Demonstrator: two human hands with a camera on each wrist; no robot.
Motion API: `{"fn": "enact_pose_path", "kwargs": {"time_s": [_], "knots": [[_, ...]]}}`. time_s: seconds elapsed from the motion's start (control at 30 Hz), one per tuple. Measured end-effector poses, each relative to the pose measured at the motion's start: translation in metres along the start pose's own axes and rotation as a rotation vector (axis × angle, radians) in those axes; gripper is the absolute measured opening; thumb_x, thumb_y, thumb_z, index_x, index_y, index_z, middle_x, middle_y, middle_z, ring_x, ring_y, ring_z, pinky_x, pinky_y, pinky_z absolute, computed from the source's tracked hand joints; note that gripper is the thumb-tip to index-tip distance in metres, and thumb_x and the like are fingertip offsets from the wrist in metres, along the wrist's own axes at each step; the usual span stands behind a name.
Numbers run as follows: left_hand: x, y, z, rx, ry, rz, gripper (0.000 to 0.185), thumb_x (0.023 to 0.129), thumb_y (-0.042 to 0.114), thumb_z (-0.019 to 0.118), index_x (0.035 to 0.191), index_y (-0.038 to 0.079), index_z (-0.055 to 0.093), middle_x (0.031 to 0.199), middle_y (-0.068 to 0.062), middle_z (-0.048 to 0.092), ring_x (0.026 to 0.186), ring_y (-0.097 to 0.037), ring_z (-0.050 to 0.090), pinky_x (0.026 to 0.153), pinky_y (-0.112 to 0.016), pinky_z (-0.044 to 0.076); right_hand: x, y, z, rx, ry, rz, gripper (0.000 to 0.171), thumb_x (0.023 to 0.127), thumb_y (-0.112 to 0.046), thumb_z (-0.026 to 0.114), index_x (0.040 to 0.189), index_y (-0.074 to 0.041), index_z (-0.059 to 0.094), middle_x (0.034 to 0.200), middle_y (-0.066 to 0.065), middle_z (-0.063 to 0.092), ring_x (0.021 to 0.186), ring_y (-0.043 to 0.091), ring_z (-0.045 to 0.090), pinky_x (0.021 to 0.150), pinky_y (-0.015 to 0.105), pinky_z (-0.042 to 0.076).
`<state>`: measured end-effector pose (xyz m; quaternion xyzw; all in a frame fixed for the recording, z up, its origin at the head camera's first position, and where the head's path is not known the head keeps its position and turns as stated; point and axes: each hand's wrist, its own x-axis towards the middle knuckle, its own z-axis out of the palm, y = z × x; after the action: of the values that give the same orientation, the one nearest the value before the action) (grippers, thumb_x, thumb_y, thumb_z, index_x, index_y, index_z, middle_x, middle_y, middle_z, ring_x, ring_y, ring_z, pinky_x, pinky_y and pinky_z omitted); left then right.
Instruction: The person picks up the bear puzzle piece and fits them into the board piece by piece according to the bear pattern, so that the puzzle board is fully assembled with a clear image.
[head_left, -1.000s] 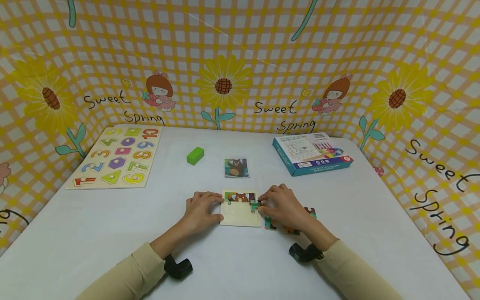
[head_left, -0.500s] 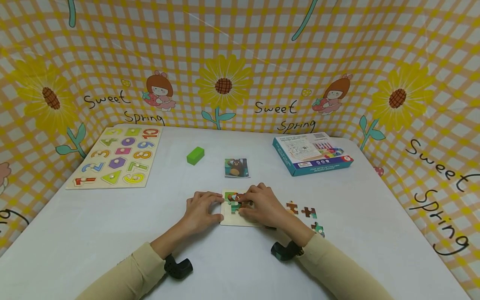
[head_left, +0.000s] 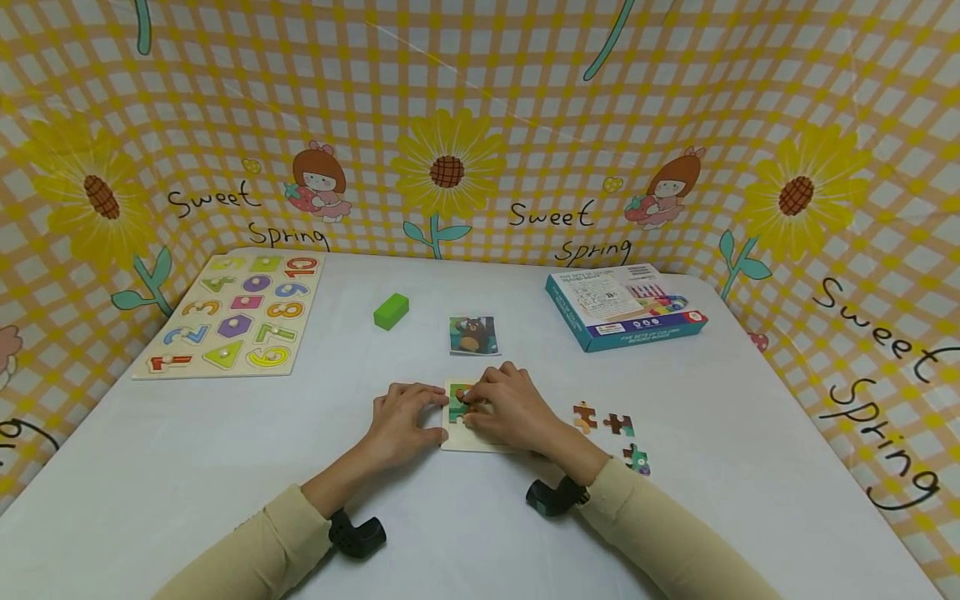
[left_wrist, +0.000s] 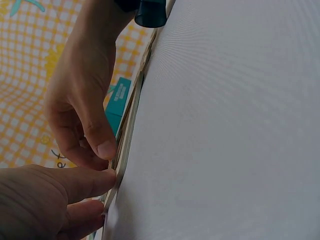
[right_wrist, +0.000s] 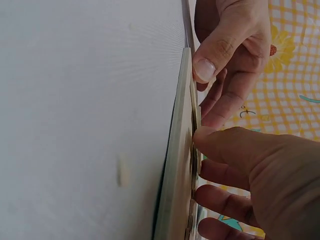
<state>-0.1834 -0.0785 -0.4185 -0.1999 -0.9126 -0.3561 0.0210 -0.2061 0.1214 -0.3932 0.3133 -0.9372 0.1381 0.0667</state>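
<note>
A small wooden puzzle board (head_left: pixel 480 445) lies flat in front of me, with bear-picture pieces along its far side. My left hand (head_left: pixel 405 425) holds the board's left edge between thumb and fingers. Above the board, my right hand (head_left: pixel 513 408) pinches a green-and-brown puzzle piece (head_left: pixel 457 412) down at the left of the second row, against the pieces there. Its fingers hide much of the board. In the right wrist view, the right thumb and fingertips (right_wrist: pixel 205 137) meet the board's top face. Loose puzzle pieces (head_left: pixel 619 424) lie right of the board, one partly under the right wrist.
Behind the board lies a bear picture card (head_left: pixel 473 335). A green block (head_left: pixel 391 311) stands farther back left. The wooden number board (head_left: pixel 213 372) occupies the far left, and a teal-edged box (head_left: pixel 622 312) the back right. A patterned cloth wall (head_left: pixel 517 142) encloses the white table.
My right hand has moved left from the board's right edge with the puzzle piece, bringing it down at the left of the second row. The left hand stays at the left edge.
</note>
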Motion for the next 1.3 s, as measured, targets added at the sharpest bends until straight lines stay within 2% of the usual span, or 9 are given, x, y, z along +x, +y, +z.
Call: {"fn": "enact_pose_path", "kwargs": {"time_s": [0.47, 0.93, 1.3], "knots": [[0.0003, 0.0014, 0.0008, 0.002, 0.003, -0.003, 0.040, 0.071, 0.021, 0.073, 0.109, 0.013, 0.062, 0.119, 0.004, 0.053, 0.110, -0.023, 0.036, 0.085, -0.047, 0.022, 0.0007, 0.0000, 0.0022, -0.016, 0.011, -0.006, 0.030, 0.073, -0.038, 0.071, 0.096, -0.019, 0.070, 0.088, -0.006, 0.055, 0.082, 0.014, 0.041, 0.073, 0.035, 0.032], [0.0032, 0.0061, 0.0009, 0.010, 0.020, -0.037, 0.036, 0.072, 0.022, 0.071, 0.106, 0.013, 0.064, 0.114, 0.003, 0.056, 0.106, -0.023, 0.038, 0.085, -0.047, 0.023, 0.0012, -0.0001, 0.0028, -0.031, -0.006, -0.003, 0.024, 0.074, -0.036, 0.071, 0.091, -0.020, 0.071, 0.086, -0.006, 0.053, 0.082, 0.014, 0.039, 0.073, 0.033, 0.031], [0.0033, 0.0048, 0.0024, 0.019, 0.026, -0.023, 0.035, 0.071, 0.021, 0.072, 0.105, 0.013, 0.065, 0.114, 0.002, 0.055, 0.106, -0.024, 0.038, 0.084, -0.048, 0.023, 0.0018, 0.0000, 0.0031, -0.018, -0.004, -0.012, 0.019, 0.074, -0.033, 0.071, 0.089, -0.021, 0.071, 0.086, -0.006, 0.054, 0.081, 0.014, 0.040, 0.072, 0.033, 0.031]]}}
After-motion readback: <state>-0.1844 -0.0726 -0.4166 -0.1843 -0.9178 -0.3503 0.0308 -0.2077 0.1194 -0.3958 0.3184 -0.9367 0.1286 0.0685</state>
